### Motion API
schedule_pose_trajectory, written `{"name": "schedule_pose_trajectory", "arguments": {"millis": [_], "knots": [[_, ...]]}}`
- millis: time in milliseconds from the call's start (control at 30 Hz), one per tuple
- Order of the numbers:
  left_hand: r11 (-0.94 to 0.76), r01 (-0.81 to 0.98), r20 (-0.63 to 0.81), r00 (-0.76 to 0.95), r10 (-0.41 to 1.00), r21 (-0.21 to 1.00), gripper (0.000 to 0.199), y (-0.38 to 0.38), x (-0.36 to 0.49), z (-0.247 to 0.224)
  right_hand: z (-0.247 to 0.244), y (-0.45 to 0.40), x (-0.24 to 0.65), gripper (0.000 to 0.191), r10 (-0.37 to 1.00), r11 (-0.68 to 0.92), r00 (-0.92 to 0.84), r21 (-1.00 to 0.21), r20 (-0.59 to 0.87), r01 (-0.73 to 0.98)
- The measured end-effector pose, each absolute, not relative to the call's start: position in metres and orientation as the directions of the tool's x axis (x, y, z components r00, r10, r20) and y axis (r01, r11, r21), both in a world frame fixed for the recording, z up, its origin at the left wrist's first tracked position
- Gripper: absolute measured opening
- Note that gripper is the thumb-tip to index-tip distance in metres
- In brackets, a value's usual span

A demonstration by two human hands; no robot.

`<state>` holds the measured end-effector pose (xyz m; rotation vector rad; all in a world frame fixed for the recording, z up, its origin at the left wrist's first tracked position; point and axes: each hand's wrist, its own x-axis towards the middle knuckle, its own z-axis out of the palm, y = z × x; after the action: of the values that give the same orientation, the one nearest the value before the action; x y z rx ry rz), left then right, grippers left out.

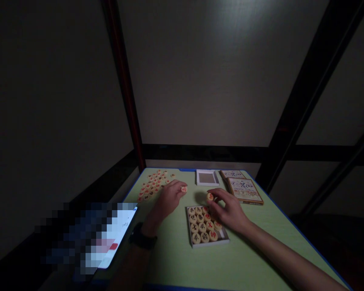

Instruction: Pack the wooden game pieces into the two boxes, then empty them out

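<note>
My left hand (170, 199) pinches a round piece with a red character (184, 189) above the table, right of a spread of loose pieces (153, 184). Between the thumb and fingers of my right hand (229, 208) is another red-marked piece (210, 197), held over the back right part of an open box (195, 245). Rows of pale round pieces with black or red characters fill much of that box. A bare part of its floor shows at the front right corner. My right hand hides some pieces in the box.
At the back of the green table (176, 262) lies an open white box part (207, 178). Two printed boxes (245, 190) overlap at the back right. A lit screen (121, 230), partly pixelated, is at the left edge.
</note>
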<state>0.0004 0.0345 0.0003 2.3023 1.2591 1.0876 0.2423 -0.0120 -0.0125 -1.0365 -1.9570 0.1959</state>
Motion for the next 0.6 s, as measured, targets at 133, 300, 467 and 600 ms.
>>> {"name": "schedule_pose_trajectory", "arguments": {"millis": [133,300,467,600], "knots": [[-0.512,0.315,0.391,0.376,0.840,0.799,0.018,0.026,0.020,-0.003,-0.013,-0.012,0.240,0.020,0.642,0.732,-0.340,-0.417,0.687,0.540],[-0.227,-0.006,0.201,0.492,0.847,0.974,0.053,0.023,0.032,-0.005,-0.009,-0.010,0.236,0.023,0.503,0.830,-0.423,-0.286,0.753,0.478],[-0.087,-0.101,0.131,0.622,0.772,0.991,0.081,0.019,0.026,0.001,-0.002,-0.017,0.235,0.023,0.501,0.854,-0.479,-0.322,0.721,0.409],[0.004,-0.124,0.090,0.741,0.666,0.992,0.088,0.018,0.019,0.003,0.005,-0.027,0.233,0.022,0.637,0.770,-0.423,-0.511,0.645,0.382]]}}
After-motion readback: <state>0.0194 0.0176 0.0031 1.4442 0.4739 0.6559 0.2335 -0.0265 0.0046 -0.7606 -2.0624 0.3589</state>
